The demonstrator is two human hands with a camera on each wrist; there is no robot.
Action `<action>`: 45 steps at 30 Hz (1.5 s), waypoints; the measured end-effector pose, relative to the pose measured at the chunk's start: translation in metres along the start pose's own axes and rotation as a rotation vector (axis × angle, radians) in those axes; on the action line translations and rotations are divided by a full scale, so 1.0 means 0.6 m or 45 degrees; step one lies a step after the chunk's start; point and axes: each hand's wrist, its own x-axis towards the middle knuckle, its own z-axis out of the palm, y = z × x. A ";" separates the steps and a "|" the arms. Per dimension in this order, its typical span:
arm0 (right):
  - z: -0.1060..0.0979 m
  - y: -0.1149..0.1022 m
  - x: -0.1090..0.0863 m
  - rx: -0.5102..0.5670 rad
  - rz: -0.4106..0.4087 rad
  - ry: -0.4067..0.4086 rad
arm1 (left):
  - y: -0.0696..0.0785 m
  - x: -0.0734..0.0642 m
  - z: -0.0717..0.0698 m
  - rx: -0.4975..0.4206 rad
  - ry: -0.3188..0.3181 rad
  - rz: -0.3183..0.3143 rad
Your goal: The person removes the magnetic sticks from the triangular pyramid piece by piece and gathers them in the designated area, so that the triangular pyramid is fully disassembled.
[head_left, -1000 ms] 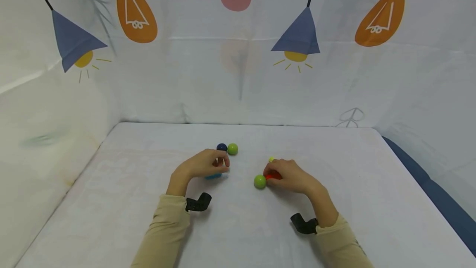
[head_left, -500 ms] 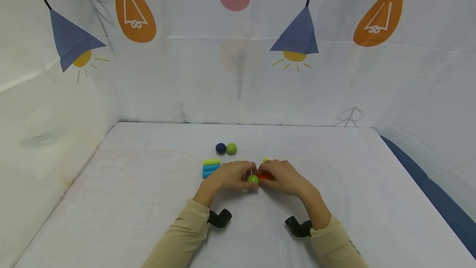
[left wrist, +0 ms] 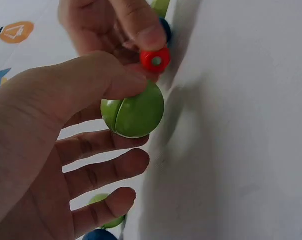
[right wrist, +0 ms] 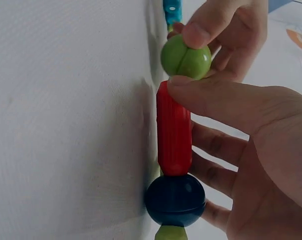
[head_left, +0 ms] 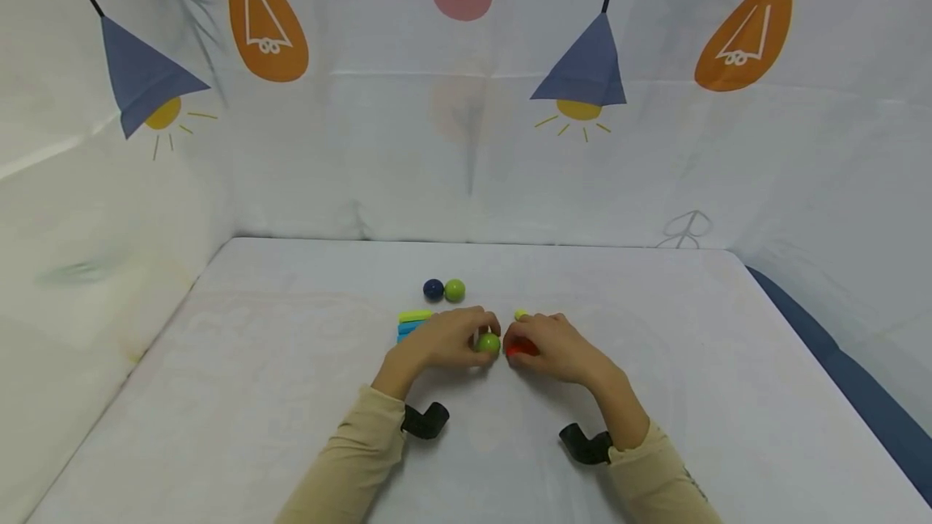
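Red rod [right wrist: 174, 135] first: the right hand [head_left: 557, 344] grips it between thumb and fingers, and the left hand [head_left: 447, 340] pinches a green ball [left wrist: 139, 112] just beside its free end; whether the 2 pieces touch I cannot tell. At the red rod's other end sits a navy ball [right wrist: 175, 201], with a yellow-green piece [right wrist: 171, 233] beyond. The step in hand seems to be lining up ball and rod, so both are best held on 1 straight axis, any socket in the ball (none shows) facing the rod's pale end centre. Squarely pressing should beat pressing at a tilt; the smooth ball may roll, so a firm pinch on 2 opposite sides helps. The right thumb, close to the red rod's free end, is better drawn back.
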 end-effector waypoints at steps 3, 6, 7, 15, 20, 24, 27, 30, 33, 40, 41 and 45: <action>0.000 0.000 0.001 0.010 -0.001 -0.019 | -0.010 -0.006 -0.014 -0.026 0.075 -0.020; 0.000 -0.002 0.003 0.034 -0.005 -0.040 | -0.026 -0.015 -0.030 -0.059 0.164 -0.068; 0.000 -0.002 0.004 0.040 -0.012 -0.043 | -0.033 -0.019 -0.036 -0.071 0.198 -0.087; 0.002 -0.005 0.006 0.101 -0.053 -0.076 | -0.094 -0.051 -0.065 -0.148 0.474 -0.296; 0.003 -0.005 0.006 0.114 -0.058 -0.079 | -0.119 -0.057 -0.062 -0.170 0.547 -0.454; 0.003 -0.005 0.006 0.126 -0.057 -0.070 | -0.129 -0.054 -0.054 -0.209 0.542 -0.542; 0.003 -0.006 0.006 0.141 -0.057 -0.073 | -0.134 -0.052 -0.050 -0.231 0.529 -0.574; 0.001 -0.006 0.004 0.150 -0.068 -0.065 | -0.138 -0.052 -0.046 -0.228 0.517 -0.560; -0.006 -0.009 0.001 0.157 -0.059 -0.029 | -0.139 -0.053 -0.044 -0.211 0.511 -0.545; -0.031 -0.020 -0.014 0.275 0.153 -0.165 | -0.135 -0.052 -0.044 -0.164 0.477 -0.557; -0.032 -0.022 -0.016 0.291 0.188 -0.222 | -0.134 -0.052 -0.045 -0.160 0.473 -0.559; -0.031 -0.027 -0.017 0.325 0.269 -0.375 | -0.133 -0.052 -0.047 -0.144 0.492 -0.564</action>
